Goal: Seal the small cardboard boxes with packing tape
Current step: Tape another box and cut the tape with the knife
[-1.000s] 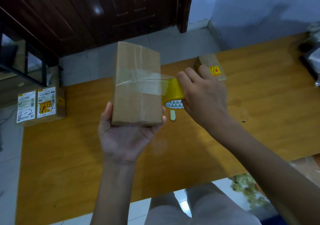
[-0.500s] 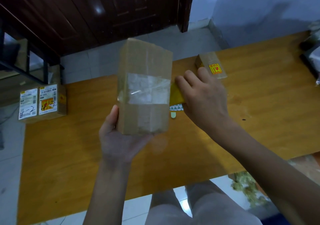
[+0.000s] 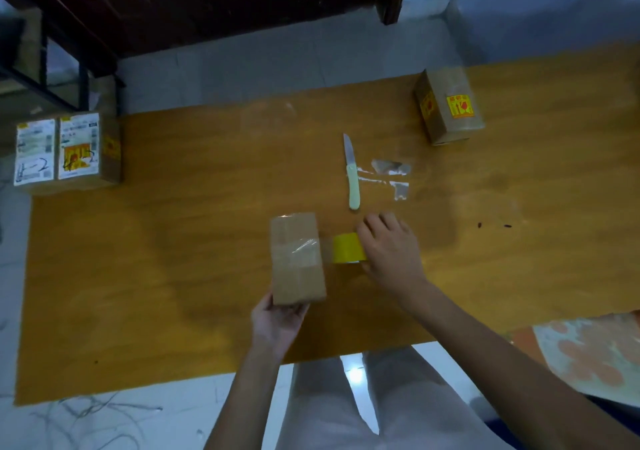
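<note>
A small plain cardboard box (image 3: 298, 259) lies low over the orange table (image 3: 173, 241), clear tape wrapped across its middle. My left hand (image 3: 277, 321) grips the box's near end from below. A yellow tape roll (image 3: 348, 248) sits right beside the box, its clear strip still joined to the box. My right hand (image 3: 391, 248) holds the roll, fingers curled over it.
A knife (image 3: 352, 175) with a pale handle lies beyond the roll, with scraps of clear tape (image 3: 393, 175) beside it. A taped box with yellow stickers (image 3: 448, 110) stands at the far right. A labelled box (image 3: 67, 151) sits at the table's left edge.
The box and roll have come down from in front of my face toward the table. My view now takes in the knife and tape scraps. Both hands keep their hold.
</note>
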### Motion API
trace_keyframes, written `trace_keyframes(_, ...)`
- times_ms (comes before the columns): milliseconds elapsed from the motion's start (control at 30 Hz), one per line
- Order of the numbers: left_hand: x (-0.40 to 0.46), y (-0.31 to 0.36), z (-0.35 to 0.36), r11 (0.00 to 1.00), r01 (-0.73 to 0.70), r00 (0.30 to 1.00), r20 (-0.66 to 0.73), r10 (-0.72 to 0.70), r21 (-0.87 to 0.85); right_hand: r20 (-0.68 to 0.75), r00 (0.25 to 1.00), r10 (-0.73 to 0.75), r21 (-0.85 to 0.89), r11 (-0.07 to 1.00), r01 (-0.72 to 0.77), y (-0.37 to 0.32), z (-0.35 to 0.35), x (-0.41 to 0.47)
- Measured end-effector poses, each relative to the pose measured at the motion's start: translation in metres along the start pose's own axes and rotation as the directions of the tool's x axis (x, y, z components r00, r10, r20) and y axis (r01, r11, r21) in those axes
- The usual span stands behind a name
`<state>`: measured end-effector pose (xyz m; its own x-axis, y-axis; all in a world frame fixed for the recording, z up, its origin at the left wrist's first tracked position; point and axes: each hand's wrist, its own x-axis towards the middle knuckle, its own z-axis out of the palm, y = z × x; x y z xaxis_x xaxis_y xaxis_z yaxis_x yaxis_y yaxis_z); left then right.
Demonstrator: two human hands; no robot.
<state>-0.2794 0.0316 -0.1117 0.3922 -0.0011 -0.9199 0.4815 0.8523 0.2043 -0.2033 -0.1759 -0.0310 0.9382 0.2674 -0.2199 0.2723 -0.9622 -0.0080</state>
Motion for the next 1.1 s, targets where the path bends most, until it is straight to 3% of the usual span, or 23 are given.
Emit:
trace_keyframes(33, 0.006, -0.003, -0.004, 0.997, -0.048, 0.998, -0.038, 0.05, 0.056, -0.004, 1.0, -0.01, 0.002, 1.0, 0.01, -0.002, 0.003, 0.0)
trace_keyframes(100, 0.008, -0.004, -0.004, 0.912, -0.173, 0.975, -0.065, 0.211, 0.371, -0.012, 0.999, -0.041, 0.011, 0.999, 0.041, -0.003, 0.007, 0.0)
trace_keyframes(167, 0.006, -0.002, 0.001, 0.624, -0.256, 0.913, -0.028, 0.407, 0.739, -0.022, 0.998, -0.054, 0.024, 0.998, 0.055, -0.002, 0.009, 0.001)
trace_keyframes(233, -0.002, 0.005, 0.006, 0.349, -0.264, 0.8, 0.002, 0.6, 0.899, -0.016, 0.998, -0.059, 0.035, 0.998, 0.06, -0.001, 0.01, 0.001)
trace_keyframes(333, -0.014, 0.021, 0.02, 0.068, -0.271, 0.544, 0.095, 0.834, 0.96, -0.02, 0.997, -0.068, 0.061, 0.996, 0.069, 0.001, 0.011, -0.002)
trace_keyframes(400, -0.017, 0.028, 0.046, -0.097, -0.341, 0.441, 0.25, 0.862, 0.935, -0.031, 0.997, -0.072, 0.076, 0.994, 0.075, 0.003, 0.012, -0.004)
trace_keyframes(500, -0.004, 0.022, 0.095, -0.432, -0.319, 0.351, 0.528, 0.773, 0.844, -0.027, 0.997, -0.076, 0.082, 0.994, 0.078, 0.004, 0.013, -0.004)
trace_keyframes(567, 0.013, 0.014, 0.116, -0.6, -0.208, 0.379, 0.629, 0.678, 0.772, -0.029, 0.996, -0.079, 0.086, 0.993, 0.081, 0.006, 0.014, -0.003)
trace_keyframes(667, 0.033, 0.007, 0.12, -0.671, -0.074, 0.491, 0.613, 0.619, 0.737, -0.024, 0.996, -0.08, 0.103, 0.991, 0.082, 0.01, 0.018, -0.003)
trace_keyframes(900, 0.039, 0.006, 0.118, -0.705, -0.023, 0.469, 0.631, 0.619, 0.709, -0.04, 0.999, 0.034, 0.259, 0.966, -0.022, 0.022, 0.032, -0.002)
trace_keyframes(1100, 0.038, 0.011, 0.118, -0.709, -0.034, 0.534, 0.612, 0.583, 0.704, -0.156, 0.988, 0.008, 0.04, 0.999, -0.002, 0.062, 0.027, -0.012)
